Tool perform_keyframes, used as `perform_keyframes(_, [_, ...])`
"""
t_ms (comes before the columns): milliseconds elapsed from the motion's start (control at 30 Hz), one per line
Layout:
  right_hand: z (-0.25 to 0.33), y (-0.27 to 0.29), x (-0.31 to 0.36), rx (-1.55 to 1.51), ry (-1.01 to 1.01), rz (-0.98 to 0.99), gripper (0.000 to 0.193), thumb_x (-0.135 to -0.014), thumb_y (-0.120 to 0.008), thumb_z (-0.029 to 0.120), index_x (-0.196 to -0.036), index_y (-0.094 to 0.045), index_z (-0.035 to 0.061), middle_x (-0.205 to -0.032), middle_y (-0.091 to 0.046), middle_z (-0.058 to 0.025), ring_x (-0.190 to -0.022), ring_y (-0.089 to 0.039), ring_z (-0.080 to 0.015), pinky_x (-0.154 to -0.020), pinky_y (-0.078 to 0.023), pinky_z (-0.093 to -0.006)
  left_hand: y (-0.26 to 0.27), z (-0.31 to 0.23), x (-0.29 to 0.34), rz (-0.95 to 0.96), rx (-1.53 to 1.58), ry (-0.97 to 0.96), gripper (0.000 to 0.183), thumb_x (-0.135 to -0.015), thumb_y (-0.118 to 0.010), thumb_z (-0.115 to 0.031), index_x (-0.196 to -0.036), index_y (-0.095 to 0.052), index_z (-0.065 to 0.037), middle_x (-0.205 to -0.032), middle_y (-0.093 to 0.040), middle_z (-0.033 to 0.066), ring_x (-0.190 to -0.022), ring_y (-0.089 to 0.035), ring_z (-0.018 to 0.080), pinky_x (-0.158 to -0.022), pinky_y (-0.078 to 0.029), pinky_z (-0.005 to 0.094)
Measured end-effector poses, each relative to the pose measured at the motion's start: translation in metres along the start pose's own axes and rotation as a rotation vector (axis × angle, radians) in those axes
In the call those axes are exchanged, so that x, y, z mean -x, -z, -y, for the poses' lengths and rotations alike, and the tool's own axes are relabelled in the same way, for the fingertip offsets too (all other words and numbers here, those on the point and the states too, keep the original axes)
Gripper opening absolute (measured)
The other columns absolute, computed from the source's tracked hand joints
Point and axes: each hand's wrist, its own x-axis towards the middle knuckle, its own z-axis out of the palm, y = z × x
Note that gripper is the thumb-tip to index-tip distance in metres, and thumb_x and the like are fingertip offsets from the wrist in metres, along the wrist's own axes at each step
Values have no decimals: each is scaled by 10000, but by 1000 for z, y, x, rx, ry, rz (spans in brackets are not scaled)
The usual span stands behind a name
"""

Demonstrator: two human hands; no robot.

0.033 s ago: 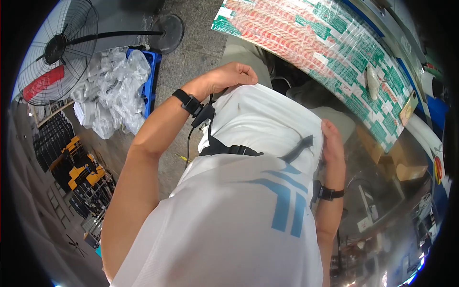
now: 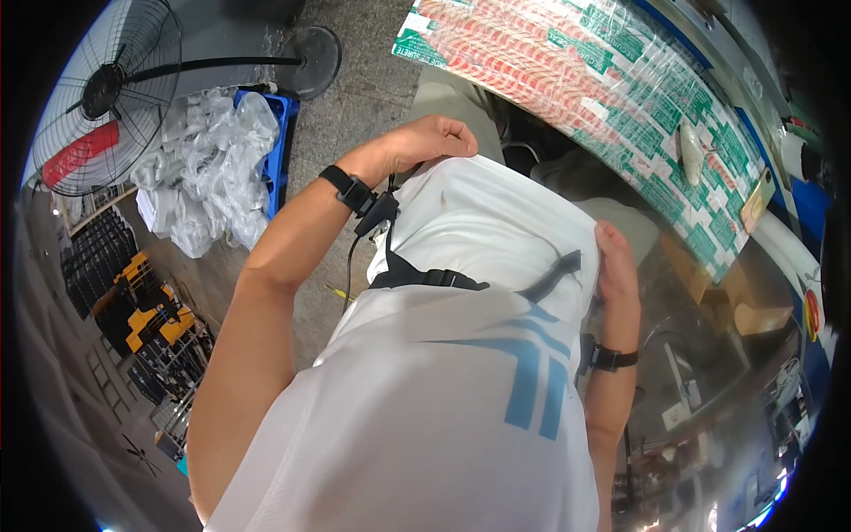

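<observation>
A white T-shirt (image 2: 417,390) with a blue print is stretched out in front of my body. My left hand (image 2: 434,139) pinches the far left corner of its hem between curled fingers. My right hand (image 2: 616,262) grips the right end of the same hem; its fingers are partly behind the cloth. A black strap with a buckle (image 2: 439,278) crosses over the shirt at the waist. Each wrist wears a black band, and a small black device (image 2: 379,211) with a cable sits by the left one.
Ahead to the right stands a table (image 2: 567,97) covered in green, white and red printed tape, with a phone (image 2: 757,200) at its edge. A cardboard box (image 2: 753,297) is beneath. On the left are a blue crate (image 2: 282,151), clear plastic bags (image 2: 217,168) and a standing fan (image 2: 106,93).
</observation>
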Motion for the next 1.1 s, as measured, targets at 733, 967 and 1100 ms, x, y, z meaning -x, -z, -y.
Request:
perform_keyframes(733, [-5, -4, -9, -307, 36, 0, 232, -1087, -674, 120, -1303, -671, 34, -1057, -730, -37, -939, -706, -123, -859, -597, -283, -3, 3, 1, -103, 128, 14, 115, -1022, -771, -133, -1089, -729, -48, -1005, -740, -13, -885, -685, 60, -802, -552, 223])
perform_keyframes(967, [-6, 0, -19, -436, 61, -13, 261, -1092, -659, 104, -1342, -656, 26, -1091, -739, -62, -940, -729, -144, -841, -623, -299, -4, 7, -1, -172, 25, 37, 98, -1034, -757, -114, -1101, -731, -48, -966, -755, -9, -845, -686, 55, -776, -549, 221])
perform_keyframes(1100, [-7, -2, -16, -461, 83, 18, 271, -1094, -657, 107, -1352, -652, 24, -1083, -742, -61, -932, -730, -141, -837, -624, -295, -4, 5, -1, -147, 51, 24, 99, -1046, -750, -122, -1108, -731, -47, -952, -758, -8, -827, -689, 59, -767, -554, 225])
